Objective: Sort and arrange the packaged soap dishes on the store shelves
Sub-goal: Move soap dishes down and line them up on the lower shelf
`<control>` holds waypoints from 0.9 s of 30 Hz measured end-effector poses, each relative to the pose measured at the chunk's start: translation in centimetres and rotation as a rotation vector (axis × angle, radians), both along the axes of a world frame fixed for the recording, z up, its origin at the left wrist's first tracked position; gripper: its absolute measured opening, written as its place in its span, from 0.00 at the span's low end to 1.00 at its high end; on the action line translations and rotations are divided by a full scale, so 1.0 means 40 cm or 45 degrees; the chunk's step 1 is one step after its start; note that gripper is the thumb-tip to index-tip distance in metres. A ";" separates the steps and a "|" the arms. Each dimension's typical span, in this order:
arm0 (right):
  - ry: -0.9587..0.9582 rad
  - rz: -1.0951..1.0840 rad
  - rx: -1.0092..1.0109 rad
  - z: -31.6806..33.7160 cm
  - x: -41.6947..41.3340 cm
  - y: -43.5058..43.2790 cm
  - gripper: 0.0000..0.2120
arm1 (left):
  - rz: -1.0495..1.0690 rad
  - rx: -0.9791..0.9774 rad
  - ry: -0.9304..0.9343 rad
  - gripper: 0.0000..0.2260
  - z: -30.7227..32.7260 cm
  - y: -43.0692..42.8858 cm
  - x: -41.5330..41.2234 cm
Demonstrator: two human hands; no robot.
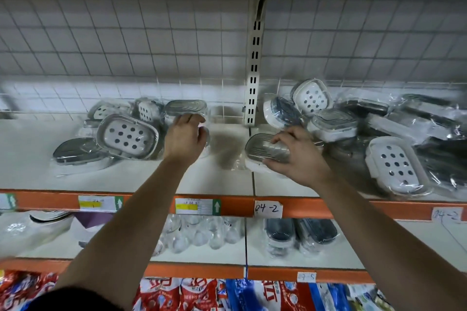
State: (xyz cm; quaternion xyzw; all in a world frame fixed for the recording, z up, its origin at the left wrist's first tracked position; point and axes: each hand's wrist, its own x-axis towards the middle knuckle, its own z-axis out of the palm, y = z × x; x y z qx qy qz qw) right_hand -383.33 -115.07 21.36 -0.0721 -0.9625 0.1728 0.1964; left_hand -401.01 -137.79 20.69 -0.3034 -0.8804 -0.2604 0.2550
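Note:
Packaged soap dishes lie on the white top shelf [227,182]. My left hand [185,137] grips a grey ribbed dish [185,107] in clear wrap at the right end of the left group. That group also holds a white dish with holes [127,136] and a dark dish [75,153]. My right hand [295,153] holds another grey ribbed dish [262,149] lying flat just right of the shelf joint. A jumbled pile of wrapped dishes [379,129] fills the right side, with a white holed dish [396,165] at its front.
A slotted metal upright [252,78] and wire grid back the shelf. Orange shelf edges carry price tags and a "04-2" label [267,208]. The shelf below holds clear packs [199,233] and dark dishes [300,232]. Red and blue bags [202,294] sit lowest.

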 end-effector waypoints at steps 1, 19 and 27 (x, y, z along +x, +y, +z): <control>0.035 -0.020 -0.032 -0.007 0.006 -0.004 0.25 | 0.034 -0.001 -0.022 0.12 0.009 -0.003 -0.024; 0.349 -0.104 -0.215 -0.039 -0.005 -0.002 0.20 | 0.120 -0.319 -0.284 0.19 0.064 0.002 -0.213; 0.442 -0.047 -0.229 -0.027 -0.001 -0.003 0.18 | 0.094 -0.474 -0.377 0.18 0.082 0.010 -0.225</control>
